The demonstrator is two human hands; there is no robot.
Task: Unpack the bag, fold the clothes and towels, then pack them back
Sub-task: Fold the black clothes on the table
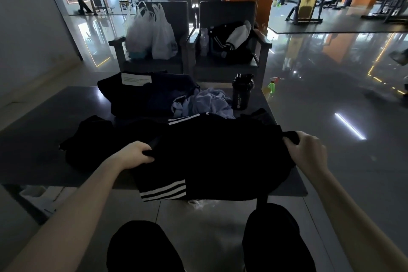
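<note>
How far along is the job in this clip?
Unpacking looks largely done: clothes lie outside the bag. In hand: left hand and right hand grip a black striped garment spread over the table. Left: the towel lies crumpled; nothing looks folded or repacked.

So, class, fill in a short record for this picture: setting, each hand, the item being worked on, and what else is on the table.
setting: gym, low dark table
left grip: curled on the black striped garment, left edge
right grip: curled on its right edge
garment: spread flat, near edge overhanging the table
also on table: dark bag, light blue towel, black shaker bottle
</note>
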